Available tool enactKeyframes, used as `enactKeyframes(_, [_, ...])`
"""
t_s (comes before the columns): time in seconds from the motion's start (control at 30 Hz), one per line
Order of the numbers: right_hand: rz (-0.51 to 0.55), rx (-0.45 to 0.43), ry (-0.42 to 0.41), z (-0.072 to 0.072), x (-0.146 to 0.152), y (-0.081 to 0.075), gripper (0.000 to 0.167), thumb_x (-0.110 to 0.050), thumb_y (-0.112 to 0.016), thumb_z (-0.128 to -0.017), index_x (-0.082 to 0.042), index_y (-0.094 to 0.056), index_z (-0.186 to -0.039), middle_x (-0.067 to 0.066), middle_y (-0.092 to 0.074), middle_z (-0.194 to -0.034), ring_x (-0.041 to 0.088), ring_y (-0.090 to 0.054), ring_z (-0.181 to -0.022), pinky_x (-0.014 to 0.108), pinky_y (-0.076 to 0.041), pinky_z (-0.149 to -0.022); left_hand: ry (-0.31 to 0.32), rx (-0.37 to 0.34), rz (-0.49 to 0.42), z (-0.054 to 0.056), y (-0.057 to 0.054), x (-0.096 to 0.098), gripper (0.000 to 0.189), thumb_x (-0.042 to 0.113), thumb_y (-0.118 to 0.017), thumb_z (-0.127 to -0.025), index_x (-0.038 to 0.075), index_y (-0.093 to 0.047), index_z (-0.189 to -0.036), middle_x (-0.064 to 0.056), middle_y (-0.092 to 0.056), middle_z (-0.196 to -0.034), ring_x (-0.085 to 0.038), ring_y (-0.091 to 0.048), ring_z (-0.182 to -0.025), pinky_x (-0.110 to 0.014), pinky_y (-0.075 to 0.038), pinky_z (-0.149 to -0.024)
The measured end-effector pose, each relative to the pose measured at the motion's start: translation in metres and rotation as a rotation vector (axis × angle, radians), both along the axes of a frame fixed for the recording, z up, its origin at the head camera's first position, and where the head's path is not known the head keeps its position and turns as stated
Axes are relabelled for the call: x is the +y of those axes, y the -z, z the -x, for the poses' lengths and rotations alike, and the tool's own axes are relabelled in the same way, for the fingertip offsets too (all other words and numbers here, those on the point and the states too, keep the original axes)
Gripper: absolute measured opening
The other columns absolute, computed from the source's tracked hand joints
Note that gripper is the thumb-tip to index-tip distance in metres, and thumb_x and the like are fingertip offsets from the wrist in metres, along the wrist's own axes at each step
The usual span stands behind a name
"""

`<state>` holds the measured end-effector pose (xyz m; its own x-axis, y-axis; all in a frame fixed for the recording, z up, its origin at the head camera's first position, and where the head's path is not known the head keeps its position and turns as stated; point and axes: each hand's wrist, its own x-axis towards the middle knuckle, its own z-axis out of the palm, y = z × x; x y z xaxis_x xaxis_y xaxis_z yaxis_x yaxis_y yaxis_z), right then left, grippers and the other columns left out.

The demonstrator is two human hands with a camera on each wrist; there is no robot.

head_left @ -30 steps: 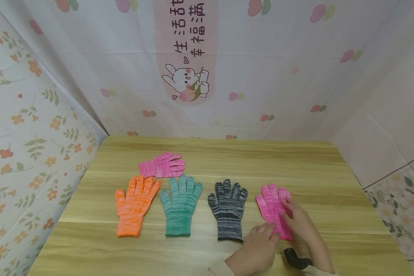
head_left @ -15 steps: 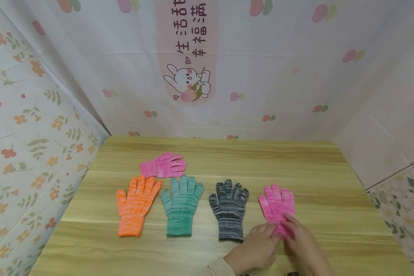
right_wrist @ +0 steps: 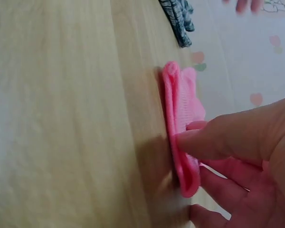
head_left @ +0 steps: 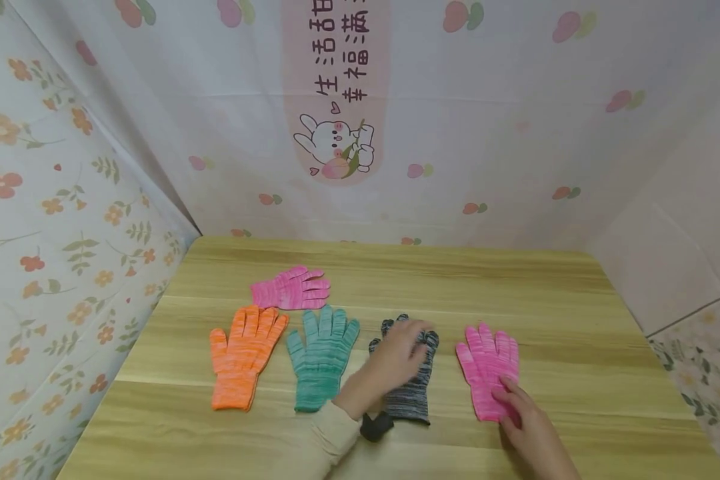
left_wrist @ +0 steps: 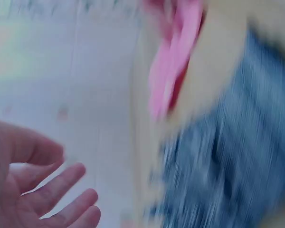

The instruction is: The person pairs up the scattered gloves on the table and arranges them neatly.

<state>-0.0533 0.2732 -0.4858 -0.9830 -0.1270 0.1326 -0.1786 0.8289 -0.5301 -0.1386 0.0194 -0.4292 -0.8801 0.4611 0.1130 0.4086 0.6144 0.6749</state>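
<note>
A bright pink knit glove (head_left: 486, 360) lies at the right of the row, fingers pointing away. My right hand (head_left: 531, 423) pinches its cuff; in the right wrist view the thumb sits on the cuff's rim, with the other fingers behind it. My left hand (head_left: 396, 357) hovers over a black-and-grey knit glove (head_left: 413, 400), hiding much of its palm. Loosely spread in the left wrist view, the left fingers hold nothing. That dark glove (left_wrist: 247, 137) is blurred there.
Left of the dark glove lie a teal glove (head_left: 319, 363) and an orange glove (head_left: 237, 360). Behind them a second pink glove (head_left: 291, 290) lies sideways. A printed curtain (head_left: 486, 133) hangs behind the wooden table (head_left: 456, 273), and a floral cloth (head_left: 84, 220) at left.
My left hand has left the pink glove's cuff and swung left over the dark glove. My right hand first slid down from the pink glove's fingers to its cuff, where it stays.
</note>
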Motion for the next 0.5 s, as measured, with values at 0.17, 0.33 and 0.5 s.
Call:
enactKeyframes(0.17, [0.038, 0.017, 0.03, -0.002, -0.001, 0.004, 0.028, 0.006, -0.064, -0.077, 0.002, -0.065, -0.105, 0.022, -0.049, -0.133, 0.049, -0.046, -0.116, -0.004, -0.004, -0.097, -0.3, -0.042, -0.16, 0.047, -0.007, -0.072, 0.044, 0.008, -0.047, -0.091, 0.005, -0.043, -0.135, -0.009, -0.055, -0.128, -0.027, -0.055, -0.112, -0.041, -0.047, -0.093])
enactKeyframes(0.33, [0.057, -0.001, 0.051, -0.001, -0.003, 0.004, 0.025, 0.006, -0.062, -0.079, 0.002, -0.065, -0.104, 0.021, -0.048, -0.134, 0.049, -0.045, -0.117, 0.0, -0.009, -0.1, -0.547, -0.101, -0.01, 0.082, -0.006, -0.15, 0.044, 0.008, -0.045, -0.089, 0.0, -0.045, -0.132, -0.017, -0.055, -0.127, -0.029, -0.056, -0.093, -0.04, -0.048, -0.077])
enactKeyframes(0.5, [0.064, -0.009, 0.061, -0.002, -0.004, 0.003, 0.025, 0.006, -0.062, -0.079, 0.002, -0.065, -0.103, 0.021, -0.049, -0.133, 0.048, -0.045, -0.118, 0.001, -0.012, -0.101, -0.572, -0.14, 0.275, 0.095, 0.004, -0.213, 0.044, 0.006, -0.042, -0.085, -0.005, -0.048, -0.127, -0.028, -0.053, -0.117, -0.034, -0.051, -0.088, -0.039, -0.046, -0.067])
